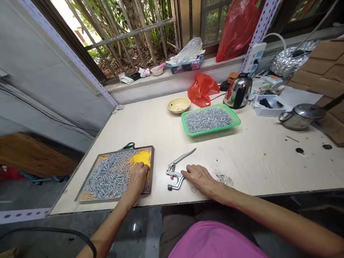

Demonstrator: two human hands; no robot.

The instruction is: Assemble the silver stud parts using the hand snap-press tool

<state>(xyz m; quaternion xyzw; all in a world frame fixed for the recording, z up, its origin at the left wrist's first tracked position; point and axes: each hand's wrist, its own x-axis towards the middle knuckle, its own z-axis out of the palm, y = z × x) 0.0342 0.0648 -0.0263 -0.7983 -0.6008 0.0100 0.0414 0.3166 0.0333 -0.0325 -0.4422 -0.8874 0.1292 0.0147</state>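
Note:
My left hand (137, 178) lies palm down in a brown-framed tray (152, 168) with a yellow floor, fingers spread over a heap of small silver metal pieces (110, 177). My right hand (198, 176) rests flat on the table, fingers stretched out and touching the handle of silver hand pliers (176, 168), without gripping them. A green plastic tray (211, 120) full of the same silver pieces sits farther back, right of centre.
Green-handled scissors (129, 146) peek out behind the brown tray. A yellow bowl (178, 104), red bag (202, 89), steel kettle (238, 91) and lidded pot (301, 115) stand at the back. Small debris (224, 178) lies right of my right hand.

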